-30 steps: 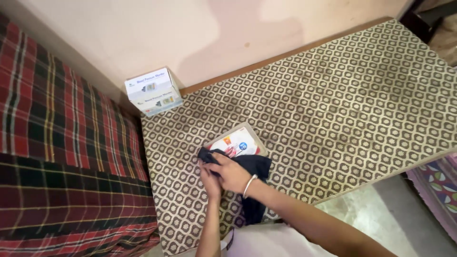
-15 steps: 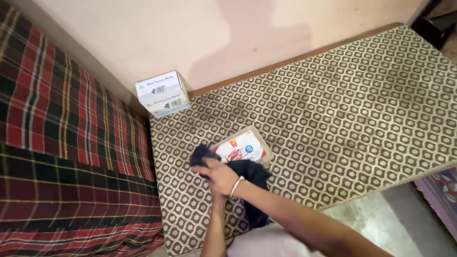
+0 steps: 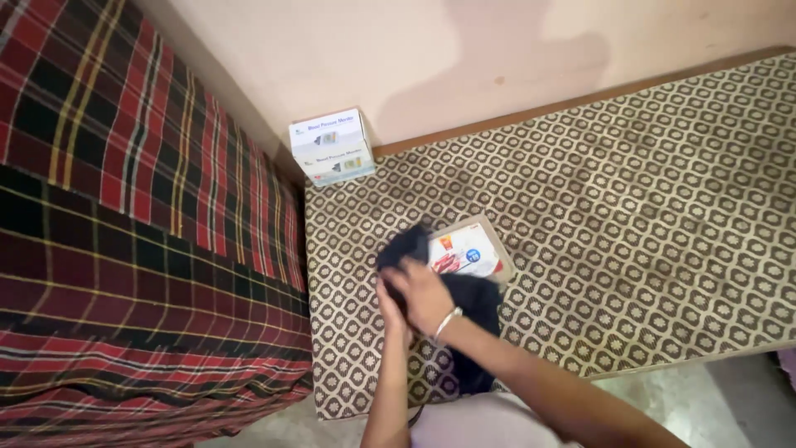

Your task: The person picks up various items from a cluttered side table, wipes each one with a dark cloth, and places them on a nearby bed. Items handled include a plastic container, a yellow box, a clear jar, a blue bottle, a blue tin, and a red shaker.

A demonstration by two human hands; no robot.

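On a patterned mattress [image 3: 630, 216] beside a pale wall [image 3: 431, 58], both hands [image 3: 414, 294] press dark cloth [image 3: 473, 307].

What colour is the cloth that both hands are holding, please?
The cloth is black or very dark navy; the head view shows it best.

A packet [image 3: 466, 251] lies on the mattress [image 3: 630, 216], a cloth [image 3: 464, 307] overlapping its near-left edge. Both hands (the right hand [image 3: 424, 294] over the left hand [image 3: 390, 303]) rest on the cloth. A box [image 3: 332, 147] stands far left against the wall [image 3: 431, 50], and a blanket [image 3: 124, 249] lies to the left.

soft even daylight, slight blur
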